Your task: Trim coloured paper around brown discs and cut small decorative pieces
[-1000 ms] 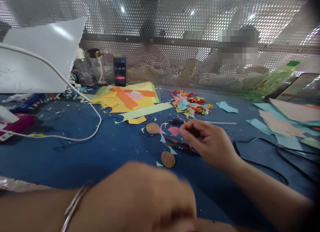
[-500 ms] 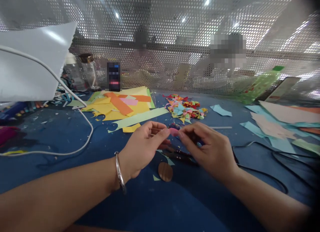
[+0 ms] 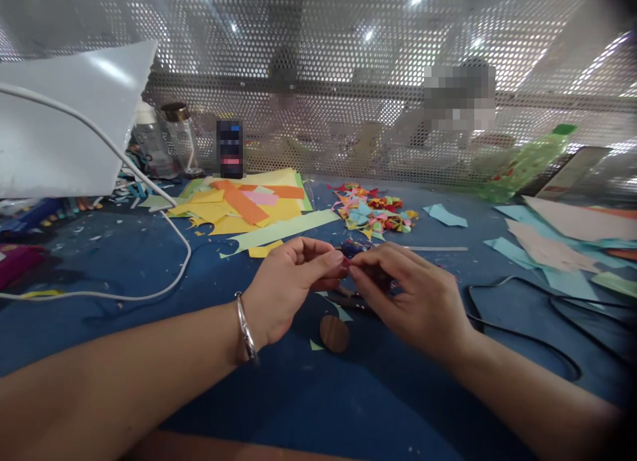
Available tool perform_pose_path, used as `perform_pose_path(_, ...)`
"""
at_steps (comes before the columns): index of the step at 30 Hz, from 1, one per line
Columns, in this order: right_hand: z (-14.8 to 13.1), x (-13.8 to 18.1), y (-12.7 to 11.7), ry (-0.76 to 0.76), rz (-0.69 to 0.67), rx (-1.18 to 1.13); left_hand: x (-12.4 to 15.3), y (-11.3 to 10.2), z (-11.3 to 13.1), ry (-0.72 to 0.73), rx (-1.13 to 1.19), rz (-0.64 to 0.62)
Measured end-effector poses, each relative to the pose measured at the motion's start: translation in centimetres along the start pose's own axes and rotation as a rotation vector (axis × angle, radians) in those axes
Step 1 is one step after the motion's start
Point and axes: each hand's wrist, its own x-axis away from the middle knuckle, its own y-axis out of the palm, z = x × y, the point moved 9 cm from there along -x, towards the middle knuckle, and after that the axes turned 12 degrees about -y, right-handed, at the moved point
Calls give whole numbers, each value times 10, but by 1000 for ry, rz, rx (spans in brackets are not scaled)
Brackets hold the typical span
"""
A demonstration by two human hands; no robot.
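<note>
The left hand (image 3: 284, 287) and right hand (image 3: 417, 292) pinch a pink scrap (image 3: 346, 262) over a paper-littered blue worktop (image 3: 279, 408); a perforated screen (image 3: 338, 109) stands far.

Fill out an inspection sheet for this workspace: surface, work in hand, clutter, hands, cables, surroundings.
Surface: dark blue tabletop, partly covered.
Job's things: small pink piece, apparently paper, mostly hidden.
Clutter: multicoloured heap of small paper pieces, yellow paper sheets, brown round disc.
Grip: left hand and right hand together pinch the pink piece.
Cables: white cable at left, black cable at right.
Surroundings: grey perforated panel behind the tabletop; tilted green transparent bottle.
</note>
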Motion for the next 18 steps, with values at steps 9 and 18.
perform_pose_path(9,3,2,6,49,-59,-32,-5,-1,0,35,-42,-35)
perform_pose_path(18,-1,1,3,36,-52,-35,-3,3,1,45,-49,-52)
